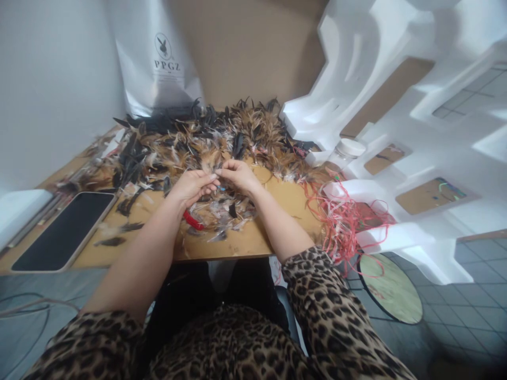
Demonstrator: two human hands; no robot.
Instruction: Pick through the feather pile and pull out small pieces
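Note:
My left hand and my right hand meet over the table, thumbs and fingertips pinched close together. A pale brown feather shows just beyond the fingertips, and both hands seem closed on its base; the exact grip is too small to see. Under my hands lies a heap of loose grey and white feather scraps. A red curved piece lies beside it, below my left hand. Beyond the hands spreads a wide pile of brown and black feathers.
A phone lies at the left. Tangled pink-red string hangs over the right edge. White foam packing fills the right side, with a lidded jar by it. A silver bag stands behind the feathers. The wooden table's edge is near me.

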